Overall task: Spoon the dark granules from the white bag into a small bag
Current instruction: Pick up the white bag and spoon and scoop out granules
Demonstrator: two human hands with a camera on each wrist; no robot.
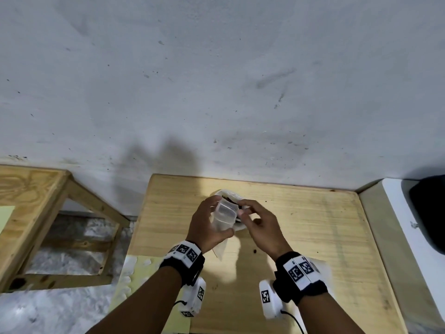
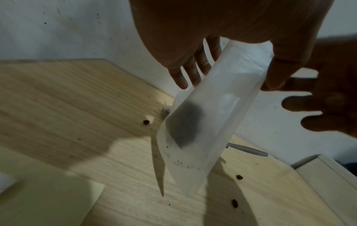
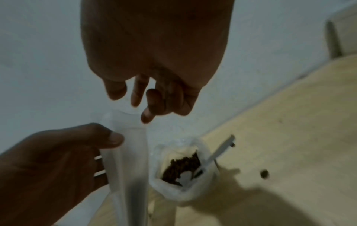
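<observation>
We held the small bag (image 1: 223, 214) upright in our left hand (image 1: 209, 225), thumb and fingers pinching its sides, probably so its mouth would face up for filling. Our right hand (image 1: 260, 224) hovered at the rim, fingers loosely curled and holding nothing that we could see, likely working the mouth open. The white bag (image 3: 193, 180) stood open on the surface (image 1: 313, 237) just behind the left grip, dark granules (image 3: 183, 166) showing inside with the spoon (image 3: 218, 151) propped in it. A few granules lay scattered on the wood.
</observation>
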